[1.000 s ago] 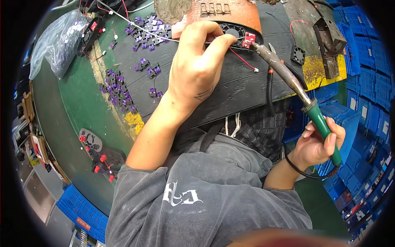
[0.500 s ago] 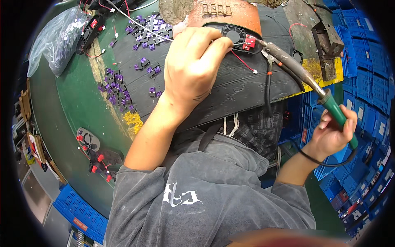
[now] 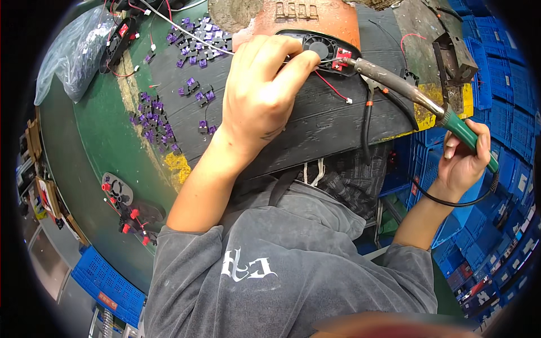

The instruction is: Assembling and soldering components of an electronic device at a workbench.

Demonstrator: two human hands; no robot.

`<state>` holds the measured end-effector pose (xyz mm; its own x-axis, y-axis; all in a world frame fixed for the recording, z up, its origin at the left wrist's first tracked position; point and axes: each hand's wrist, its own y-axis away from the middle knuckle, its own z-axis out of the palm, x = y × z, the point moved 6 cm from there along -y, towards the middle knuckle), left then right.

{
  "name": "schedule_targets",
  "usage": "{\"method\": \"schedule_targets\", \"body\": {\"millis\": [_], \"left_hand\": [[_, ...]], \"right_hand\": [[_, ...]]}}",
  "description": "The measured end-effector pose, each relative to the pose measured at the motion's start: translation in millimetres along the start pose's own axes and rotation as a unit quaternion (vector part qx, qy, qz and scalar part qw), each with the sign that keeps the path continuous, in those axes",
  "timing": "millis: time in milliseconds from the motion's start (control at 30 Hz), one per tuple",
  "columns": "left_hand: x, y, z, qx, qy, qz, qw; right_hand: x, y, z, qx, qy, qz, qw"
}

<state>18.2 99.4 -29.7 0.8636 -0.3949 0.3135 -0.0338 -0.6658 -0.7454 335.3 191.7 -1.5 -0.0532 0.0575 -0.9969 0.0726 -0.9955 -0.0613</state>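
My right hand (image 3: 463, 163) is closed round the green handle of a soldering iron (image 3: 394, 81), whose cord loops under the wrist. The iron's tip reaches a small red part (image 3: 342, 58) at the right end of a black oval housing (image 3: 350, 49). Set in this housing is a small black fan (image 3: 319, 49), and a red lead with a white plug (image 3: 349, 101) runs out of it. My left hand (image 3: 262, 93) is closed in a pinch at the fan's left side. A pale solder wire (image 3: 189, 32) runs into it from the upper left; its fingers partly cover the housing.
Pliers (image 3: 369, 104) with dark handles lie right of the housing. Many purple-and-black switches (image 3: 197, 42) are heaped on the black board (image 3: 315, 129). A clear plastic bag (image 3: 79, 59) lies far left, a rusty metal bracket (image 3: 451, 62) far right. Blue crates (image 3: 507, 112) stand beyond.
The soldering iron's tip has moved left, from the edge of the red part onto it. My right hand has risen a little. My left hand stays almost in place.
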Motion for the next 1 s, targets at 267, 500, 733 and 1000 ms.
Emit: {"method": "schedule_targets", "body": {"millis": [267, 500, 733, 1000], "left_hand": [[0, 0, 2, -0.01, 0.006, 0.006, 1.0], [5, -5, -1, -0.026, 0.012, -0.018, 0.999], [0, -3, 2, -0.006, 0.004, 0.002, 1.0], [-2, -17, -28, -0.044, 0.07, -0.138, 0.987]], "right_hand": [[7, -19, -3, -0.035, -0.005, 0.031, 0.999], [-1, -31, -1, -0.081, -0.004, 0.012, 0.997], [-14, -25, 7, -0.069, 0.039, -0.014, 0.997], [-8, 3, -20, -0.035, -0.085, -0.022, 0.996]]}}
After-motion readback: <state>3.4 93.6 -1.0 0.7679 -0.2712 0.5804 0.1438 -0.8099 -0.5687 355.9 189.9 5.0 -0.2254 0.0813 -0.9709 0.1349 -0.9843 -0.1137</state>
